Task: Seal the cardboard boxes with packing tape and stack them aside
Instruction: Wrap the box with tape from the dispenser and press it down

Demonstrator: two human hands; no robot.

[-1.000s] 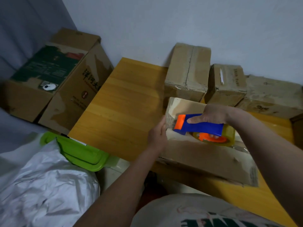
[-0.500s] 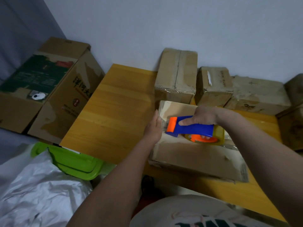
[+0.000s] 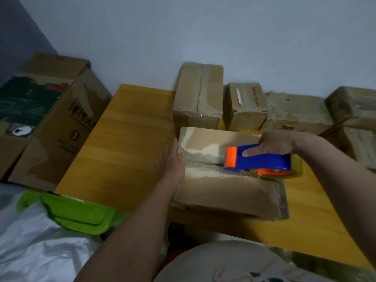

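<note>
Left hand (image 3: 172, 161) flat against box (image 3: 227, 192); right hand (image 3: 274, 142) grips tape dispenser (image 3: 262, 160); sealed boxes (image 3: 198, 94) behind.

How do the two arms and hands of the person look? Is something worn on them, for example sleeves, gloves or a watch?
Both forearms are bare as far as the picture shows; no sleeve reaches into view. The left hand and the right hand wear no gloves. No watch, ring or bracelet can be seen on either wrist or hand. At the bottom edge, a light garment with a dark print is visible.
</note>
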